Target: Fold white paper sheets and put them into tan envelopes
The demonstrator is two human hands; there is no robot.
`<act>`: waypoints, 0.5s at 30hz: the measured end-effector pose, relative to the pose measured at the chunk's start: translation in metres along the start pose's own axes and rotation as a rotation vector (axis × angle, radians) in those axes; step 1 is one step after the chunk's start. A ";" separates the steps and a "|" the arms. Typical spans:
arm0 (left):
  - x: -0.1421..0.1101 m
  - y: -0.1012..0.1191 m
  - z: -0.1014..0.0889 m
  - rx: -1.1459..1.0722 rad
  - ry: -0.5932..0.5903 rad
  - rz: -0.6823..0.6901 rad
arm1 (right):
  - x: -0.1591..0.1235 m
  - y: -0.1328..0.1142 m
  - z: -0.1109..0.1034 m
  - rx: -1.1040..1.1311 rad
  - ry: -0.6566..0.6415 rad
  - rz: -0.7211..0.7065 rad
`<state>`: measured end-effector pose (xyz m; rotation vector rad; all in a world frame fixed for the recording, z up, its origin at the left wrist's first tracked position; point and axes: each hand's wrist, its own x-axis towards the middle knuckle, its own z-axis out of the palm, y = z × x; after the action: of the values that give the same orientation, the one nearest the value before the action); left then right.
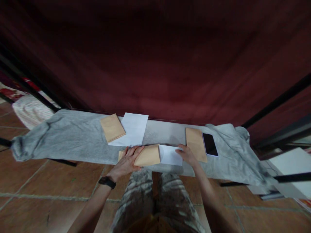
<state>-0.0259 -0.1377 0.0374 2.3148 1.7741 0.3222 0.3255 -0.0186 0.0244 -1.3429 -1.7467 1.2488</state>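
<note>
My left hand lies flat across the left part of a brown paper envelope, pressing it against the cloth. From the envelope's open right end a folded white sheet sticks out, its left part hidden inside. The sheet's right edge is pinched between the thumb and fingers of my right hand. Just right of that hand rests another brown envelope. Up and left of my left hand, a small stack of brown envelopes overlaps some white paper.
A grey cloth covers the narrow bench in front of me. Beside the right envelope lies a dark-screened phone. A dark red curtain hangs behind the bench, with black metal bars at both sides. Tiled floor shows below.
</note>
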 end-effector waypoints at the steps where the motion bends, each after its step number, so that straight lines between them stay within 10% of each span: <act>1: 0.000 0.000 0.000 -0.003 -0.002 -0.003 | -0.001 0.001 0.000 0.008 -0.006 0.022; 15: 0.020 0.022 0.016 -0.047 0.000 0.074 | -0.007 0.001 0.054 0.288 0.249 0.042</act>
<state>0.0036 -0.1246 0.0297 2.3516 1.6656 0.3722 0.2806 -0.0424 0.0039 -1.3065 -1.3201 1.2420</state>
